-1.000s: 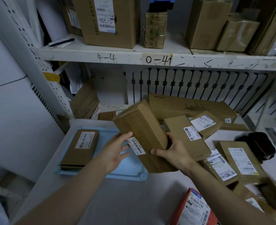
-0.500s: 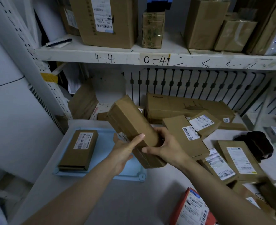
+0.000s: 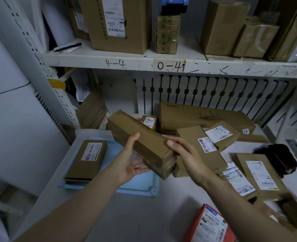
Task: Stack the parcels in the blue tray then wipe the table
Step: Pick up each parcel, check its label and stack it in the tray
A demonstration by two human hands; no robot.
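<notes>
Now the long parcel [image 3: 144,142] hangs tilted over the blue tray [image 3: 135,187], left hand [image 3: 128,163] and right hand [image 3: 184,154] with fingers [image 3: 140,167] clamped on its near end; it wants levelling, then lowering flat beside the labelled parcel [image 3: 86,159] there.

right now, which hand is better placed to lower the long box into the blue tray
Probably left: the left hand supports the long box from below, over the bare part of the blue tray. The right hand grips its near end, beyond the tray's right edge.
</notes>
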